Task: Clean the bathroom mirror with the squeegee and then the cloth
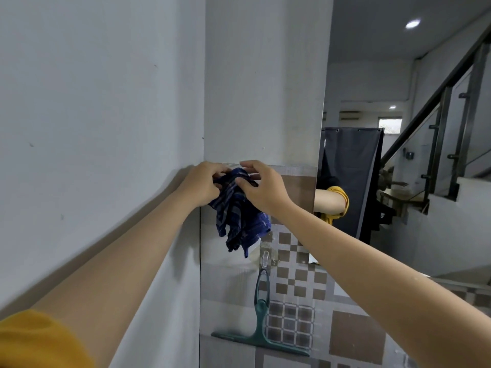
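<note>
A dark blue striped cloth (pixel 239 219) hangs bunched against the wall, just left of the mirror (pixel 398 160). My left hand (pixel 202 184) grips its upper left part and my right hand (pixel 261 185) pinches its top from the right. Below the cloth, a green squeegee (pixel 261 322) hangs by its loop handle from a clear hook (pixel 265 258) on the tiled wall, blade down. The mirror's left edge runs down at the right of my hands and reflects my arm in a yellow sleeve.
A white wall corner (pixel 203 102) rises above my hands. Brown checkered tiles (pixel 292 282) cover the wall below. The mirror reflects a dark curtain (pixel 348 181), a staircase railing (pixel 438 123) and ceiling lights.
</note>
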A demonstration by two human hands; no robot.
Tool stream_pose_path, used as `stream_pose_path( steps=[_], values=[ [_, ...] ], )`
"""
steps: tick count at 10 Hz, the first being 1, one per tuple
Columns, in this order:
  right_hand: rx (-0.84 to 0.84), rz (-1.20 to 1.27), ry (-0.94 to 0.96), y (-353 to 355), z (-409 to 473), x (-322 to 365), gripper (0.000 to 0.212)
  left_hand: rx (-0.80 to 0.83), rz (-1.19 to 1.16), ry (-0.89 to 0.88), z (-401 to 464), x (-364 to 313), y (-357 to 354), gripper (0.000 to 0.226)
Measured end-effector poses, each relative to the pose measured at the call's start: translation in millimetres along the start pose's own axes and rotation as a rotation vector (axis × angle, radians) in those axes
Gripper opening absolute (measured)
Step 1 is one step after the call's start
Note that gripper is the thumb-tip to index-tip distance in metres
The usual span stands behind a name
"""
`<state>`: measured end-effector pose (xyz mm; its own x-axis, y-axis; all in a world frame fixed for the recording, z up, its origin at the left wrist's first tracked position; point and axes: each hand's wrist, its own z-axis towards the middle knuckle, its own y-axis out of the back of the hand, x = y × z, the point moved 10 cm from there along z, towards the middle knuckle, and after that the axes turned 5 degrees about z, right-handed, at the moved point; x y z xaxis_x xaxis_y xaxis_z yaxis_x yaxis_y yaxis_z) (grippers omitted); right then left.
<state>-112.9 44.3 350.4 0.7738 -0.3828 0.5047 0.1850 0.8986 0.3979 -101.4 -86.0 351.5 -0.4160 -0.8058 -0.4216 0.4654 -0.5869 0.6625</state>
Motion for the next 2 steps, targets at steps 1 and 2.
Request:
stream_pose_path(
  steps=[1, 2],
  values=[
    [-0.023, -0.019, 0.013, -2.5, -1.4, -0.5, 0.038, -0.017, 0.026, -0.029, -5.0, -1.1, -0.7, 0.049],
    [-0.054, 0.007, -0.016, 1.4, -3.1, -2.8, 0.040, -0.057, 0.042, 0.037, -8.0, 7.0, 1.4, 0.050]
  ],
)
